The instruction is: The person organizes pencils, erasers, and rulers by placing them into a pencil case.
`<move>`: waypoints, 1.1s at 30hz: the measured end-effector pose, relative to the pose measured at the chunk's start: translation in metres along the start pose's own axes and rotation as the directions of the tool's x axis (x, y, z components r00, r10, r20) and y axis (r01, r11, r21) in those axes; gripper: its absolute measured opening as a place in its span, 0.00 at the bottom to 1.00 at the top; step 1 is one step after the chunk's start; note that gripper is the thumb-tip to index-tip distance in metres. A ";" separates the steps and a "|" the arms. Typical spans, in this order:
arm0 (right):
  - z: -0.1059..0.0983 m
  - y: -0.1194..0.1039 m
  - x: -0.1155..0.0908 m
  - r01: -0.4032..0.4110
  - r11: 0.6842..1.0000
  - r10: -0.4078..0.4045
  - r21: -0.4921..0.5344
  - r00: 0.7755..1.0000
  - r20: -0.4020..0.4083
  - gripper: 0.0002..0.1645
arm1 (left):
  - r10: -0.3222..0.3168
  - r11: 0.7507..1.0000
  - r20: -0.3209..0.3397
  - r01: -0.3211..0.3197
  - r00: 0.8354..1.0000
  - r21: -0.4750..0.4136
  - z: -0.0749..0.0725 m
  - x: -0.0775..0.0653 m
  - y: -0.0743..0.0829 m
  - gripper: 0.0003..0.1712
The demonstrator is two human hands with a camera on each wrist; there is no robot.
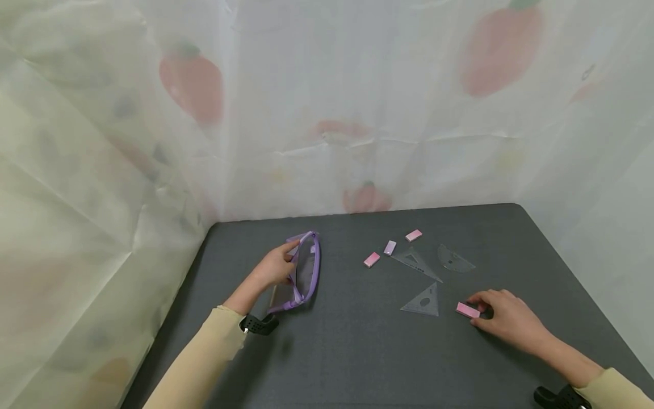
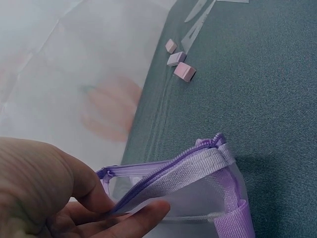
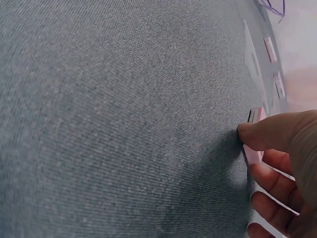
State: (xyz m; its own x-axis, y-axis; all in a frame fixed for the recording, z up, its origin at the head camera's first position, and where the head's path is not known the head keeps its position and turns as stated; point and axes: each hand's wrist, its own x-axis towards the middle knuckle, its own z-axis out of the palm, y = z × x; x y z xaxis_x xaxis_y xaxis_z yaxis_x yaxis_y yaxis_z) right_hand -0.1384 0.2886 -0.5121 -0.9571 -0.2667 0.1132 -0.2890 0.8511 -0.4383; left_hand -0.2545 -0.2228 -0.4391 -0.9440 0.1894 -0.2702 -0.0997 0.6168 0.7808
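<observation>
On the left of the table, my left hand (image 1: 275, 267) pinches the edge of a see-through zip pouch (image 1: 316, 266) with purple trim. Its mouth gapes, and the left wrist view shows the purple zip (image 2: 153, 179) beside my thumb and fingers. At the right, my right hand (image 1: 511, 319) pinches a pink eraser (image 1: 467, 310) between thumb and fingers, close at the table surface. In the right wrist view the thumb covers part of this eraser (image 3: 254, 155).
Two pink erasers, one nearer (image 1: 372, 259) and one farther (image 1: 413, 235), lie around a lilac eraser (image 1: 390, 247). Clear set squares, one long (image 1: 415, 262) and one shorter (image 1: 423, 302), lie near a clear protractor (image 1: 455, 260). A strawberry-print curtain (image 1: 286, 170) hangs behind the dark table (image 1: 357, 352).
</observation>
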 end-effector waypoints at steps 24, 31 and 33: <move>-0.004 -0.033 0.049 0.097 0.991 -0.088 0.088 0.990 -0.106 0.12 | -0.010 1.000 -0.005 0.010 1.000 -0.001 0.000 0.001 0.000 0.39; 0.010 -0.075 0.089 0.186 0.970 -0.176 0.155 0.981 -0.076 0.10 | -0.014 1.000 0.002 0.014 1.000 0.006 0.001 -0.001 -0.001 0.37; 0.014 -0.087 0.100 0.197 0.965 -0.188 0.172 0.980 -0.065 0.10 | -0.014 1.000 0.010 0.014 1.000 -0.005 0.002 -0.001 -0.001 0.37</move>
State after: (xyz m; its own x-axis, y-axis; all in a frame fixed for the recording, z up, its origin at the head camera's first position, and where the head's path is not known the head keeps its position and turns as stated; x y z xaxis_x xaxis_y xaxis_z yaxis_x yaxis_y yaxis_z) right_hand -0.2083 0.1815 -0.4750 -0.8850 -0.3918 0.2515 -0.4635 0.6912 -0.5544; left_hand -0.2524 -0.2222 -0.4405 -0.9391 0.1885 -0.2872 -0.1150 0.6153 0.7798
